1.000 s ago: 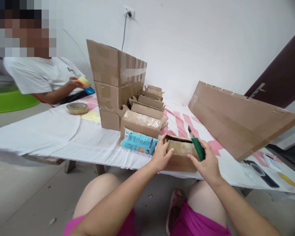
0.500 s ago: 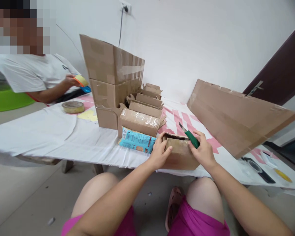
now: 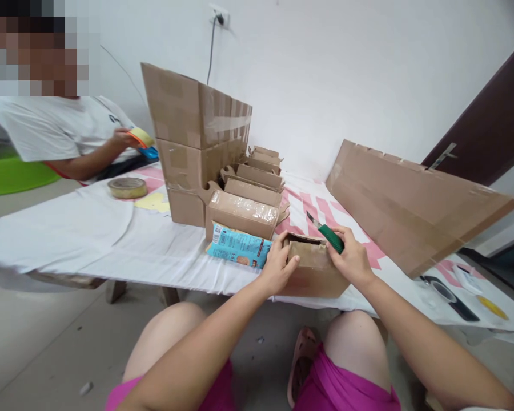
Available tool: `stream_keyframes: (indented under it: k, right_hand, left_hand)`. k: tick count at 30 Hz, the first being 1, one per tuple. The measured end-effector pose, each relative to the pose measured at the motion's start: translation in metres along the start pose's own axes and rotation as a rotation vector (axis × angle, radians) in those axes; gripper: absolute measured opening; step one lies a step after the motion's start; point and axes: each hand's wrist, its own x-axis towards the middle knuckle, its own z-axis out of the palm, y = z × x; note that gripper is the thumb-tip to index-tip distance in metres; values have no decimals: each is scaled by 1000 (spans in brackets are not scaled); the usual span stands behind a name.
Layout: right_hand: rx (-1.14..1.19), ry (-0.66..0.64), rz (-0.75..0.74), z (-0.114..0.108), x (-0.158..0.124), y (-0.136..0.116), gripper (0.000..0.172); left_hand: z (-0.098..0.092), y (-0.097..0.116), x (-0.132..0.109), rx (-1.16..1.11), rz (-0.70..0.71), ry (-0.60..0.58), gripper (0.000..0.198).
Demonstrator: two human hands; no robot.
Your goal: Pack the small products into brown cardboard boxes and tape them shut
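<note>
your left hand [image 3: 278,268] grips the small brown box [image 3: 312,274], top flap ajar; right hand [image 3: 351,260] clenches green cutter [image 3: 328,234], now tilted further left.

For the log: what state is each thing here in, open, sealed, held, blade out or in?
small box, top open, held at both ends
utility knife, blade out, gripped in right hand
left hand, clasping the small box's left end
taped box, sealed with clear tape
tall carton, top flaps standing up
blue packet, lying flat
tape roll, lying flat, untouched
</note>
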Motion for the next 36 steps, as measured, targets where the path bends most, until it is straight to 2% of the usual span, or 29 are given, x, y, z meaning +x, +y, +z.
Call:
stream_keyframes:
  k: [5,8,11,14,17,21,26,31,36]
  right_hand:
    - [-31,-2,8,-3,6,1,36]
    - [-19,64,64,-7,14,8,38]
    - [27,155,158,-15,23,22,38]
    - [61,220,217,-26,20,44,38]
    - [57,250,276,-40,-2,76,39]
    - [-58,254,431,-59,-50,127,41]
    - [-274,165,643,-80,-110,178,37]
    - [-281,41,699,-83,-150,199,32]
    - [-234,-61,679,-67,-178,197,28]
  left_hand:
    - [0,0,0,-2,9,3,39]
    - [0,1,-1,-5,17,1,38]
    - [-1,3,-1,-2,13,-3,38]
    - [-1,3,-1,1,4,-16,38]
    - [-1,1,-1,0,8,-9,39]
    - [2,-2,0,-11,19,5,40]
    - [4,-5,3,-11,53,18,42]
    - [5,-5,4,5,69,32,38]
    - [5,-4,3,14,69,29,40]
